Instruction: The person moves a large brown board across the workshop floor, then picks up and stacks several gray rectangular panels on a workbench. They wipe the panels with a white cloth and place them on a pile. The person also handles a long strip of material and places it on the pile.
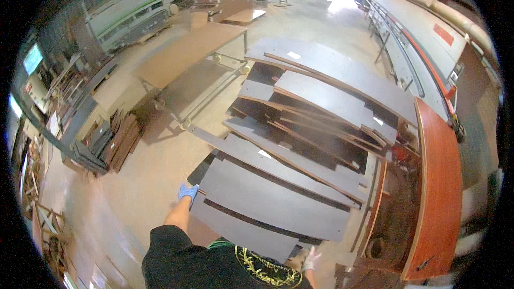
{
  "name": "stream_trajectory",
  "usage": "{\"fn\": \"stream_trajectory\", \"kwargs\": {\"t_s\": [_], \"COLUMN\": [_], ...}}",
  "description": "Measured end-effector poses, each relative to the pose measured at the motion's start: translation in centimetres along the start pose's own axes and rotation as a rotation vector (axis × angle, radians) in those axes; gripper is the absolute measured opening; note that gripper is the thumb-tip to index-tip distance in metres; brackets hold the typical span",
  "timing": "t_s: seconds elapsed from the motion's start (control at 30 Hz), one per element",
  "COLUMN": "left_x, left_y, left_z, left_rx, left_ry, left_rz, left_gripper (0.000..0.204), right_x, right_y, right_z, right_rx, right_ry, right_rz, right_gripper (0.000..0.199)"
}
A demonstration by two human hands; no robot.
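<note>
My left hand (188, 191), in a blue glove, is at the left end of a wide grey board (273, 194), its fingers closed at the board's edge. A narrower grey board (246, 227) lies nearer to me, with a dark gap between the two. My right hand (311, 260), in a pale glove, is beside the right end of that nearer board. Its fingers look apart, a little blurred, and I see nothing held in them. Farther off, several more grey boards with brown edges lie in loose, overlapping layers.
A reddish-brown panel (439, 192) stands along the right side. Beyond it runs a long machine with an orange rail (423, 56). A brown-topped wheeled table (193, 53) stands at the far left. Dark offcut boards (120, 142) are stacked on the floor at left.
</note>
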State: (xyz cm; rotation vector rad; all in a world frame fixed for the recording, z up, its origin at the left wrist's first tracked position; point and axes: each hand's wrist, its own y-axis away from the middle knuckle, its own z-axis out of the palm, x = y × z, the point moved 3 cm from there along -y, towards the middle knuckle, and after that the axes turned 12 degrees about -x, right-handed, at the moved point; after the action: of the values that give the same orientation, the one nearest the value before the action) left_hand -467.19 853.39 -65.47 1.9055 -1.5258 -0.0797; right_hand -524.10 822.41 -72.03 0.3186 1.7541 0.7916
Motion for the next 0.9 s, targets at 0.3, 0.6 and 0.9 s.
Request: {"fn": "stream_trajectory", "kwargs": {"t_s": [0.3,0.6,0.9], "left_x": [2.1,2.0,0.5], "left_y": [-1.8,-3.4,-7.7], "left_z": [4.2,5.6,9.2], "left_rx": [-0.488,-0.392,-0.356], "left_ry": [0.231,0.305,-0.049], "left_rz": [0.149,0.331,-0.109], "left_gripper": [0.082,0.076,0.137], "right_x": [-1.8,-0.1,-4.9], "right_y": [2.7,0.1,1.7], "right_z": [6.7,7.4,9.2], "right_rx": [0.089,0.216,0.208], "right_ry": [0.262,0.408,0.315], "right_rz": [0.289,0.386,0.333], "right_gripper": [0.091,0.082,0.077]}}
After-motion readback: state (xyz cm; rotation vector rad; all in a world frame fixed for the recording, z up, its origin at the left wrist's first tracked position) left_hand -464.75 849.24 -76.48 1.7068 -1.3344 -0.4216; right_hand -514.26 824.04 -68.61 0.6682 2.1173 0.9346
